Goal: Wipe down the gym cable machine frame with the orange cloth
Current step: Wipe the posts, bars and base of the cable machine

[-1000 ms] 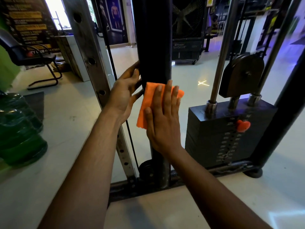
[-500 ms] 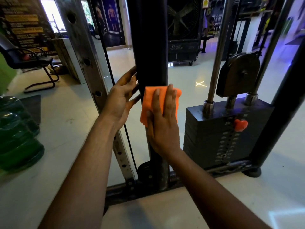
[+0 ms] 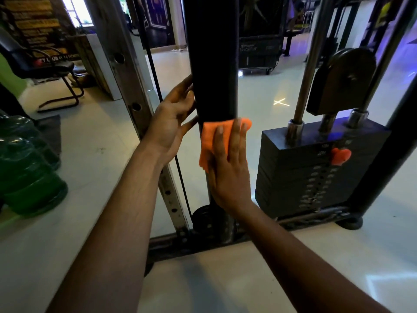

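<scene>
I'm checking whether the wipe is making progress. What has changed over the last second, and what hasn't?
The right hand has slid the orange cloth a little way down the black post, fingers still flat on it. Nothing was taken hold of or let go. The left hand still rests open against the post's left side, and the weight stack with its red pin is unmoved.

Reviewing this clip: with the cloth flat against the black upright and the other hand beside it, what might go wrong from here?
1. The right hand only presses the orange cloth with flat fingers; it may slip off the black post and drop.
2. The left hand touches the post close to the black cable; fingers might catch if it moves.
3. Wiping lower brings the hands near the bottom pulley, a possible pinch point.
</scene>
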